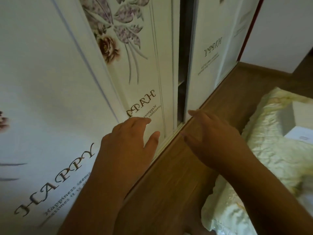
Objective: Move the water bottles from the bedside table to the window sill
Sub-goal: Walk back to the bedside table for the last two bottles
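No water bottle, bedside table or window sill is in view. My left hand (130, 143) is stretched out with straight fingers toward a white sliding wardrobe door (144, 68) printed with flowers and the word HAPPY; its fingertips are at or on the panel. My right hand (208, 133) reaches forward beside it, fingers relaxed, near the bottom of the dark gap (183, 65) between that door and the neighbouring door (208, 53). Neither hand holds anything.
A third wardrobe door (42, 82) fills the left of the view. Brown wooden floor (177, 175) runs along the wardrobe's base. A bed with a pale yellow quilted cover (271, 150) lies at the right, with a white box (299, 133) on it.
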`<state>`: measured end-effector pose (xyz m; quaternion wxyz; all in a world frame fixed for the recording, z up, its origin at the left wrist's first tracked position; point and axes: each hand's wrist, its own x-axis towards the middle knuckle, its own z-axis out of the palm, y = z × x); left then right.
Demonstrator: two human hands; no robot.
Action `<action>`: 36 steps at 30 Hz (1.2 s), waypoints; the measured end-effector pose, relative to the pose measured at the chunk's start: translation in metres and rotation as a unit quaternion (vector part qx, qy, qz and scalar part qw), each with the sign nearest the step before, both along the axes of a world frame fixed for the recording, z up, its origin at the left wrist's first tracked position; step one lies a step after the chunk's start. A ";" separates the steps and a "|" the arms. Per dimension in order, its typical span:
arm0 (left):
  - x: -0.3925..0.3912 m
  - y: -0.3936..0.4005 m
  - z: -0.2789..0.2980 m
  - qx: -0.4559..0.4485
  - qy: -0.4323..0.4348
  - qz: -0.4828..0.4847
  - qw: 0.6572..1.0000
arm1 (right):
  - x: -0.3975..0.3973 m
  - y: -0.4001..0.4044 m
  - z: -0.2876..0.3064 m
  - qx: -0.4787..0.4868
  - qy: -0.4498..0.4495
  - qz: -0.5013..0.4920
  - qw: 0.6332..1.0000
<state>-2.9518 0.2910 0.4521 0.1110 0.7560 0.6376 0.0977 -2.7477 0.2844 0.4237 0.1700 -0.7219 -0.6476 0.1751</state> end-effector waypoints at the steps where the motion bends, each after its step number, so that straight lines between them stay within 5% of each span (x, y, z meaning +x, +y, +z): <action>1: 0.008 0.010 0.000 0.000 0.000 -0.009 1.000 | 0.008 0.004 0.000 -0.001 -0.004 -0.013 1.000; 15: 0.095 0.168 -0.010 -0.033 -0.021 -0.219 0.975 | 0.072 0.068 0.001 -0.040 -0.042 -0.232 0.971; 36: 0.110 0.350 -0.030 -0.033 0.002 -0.290 0.957 | 0.053 0.195 0.000 -0.044 -0.062 -0.324 0.943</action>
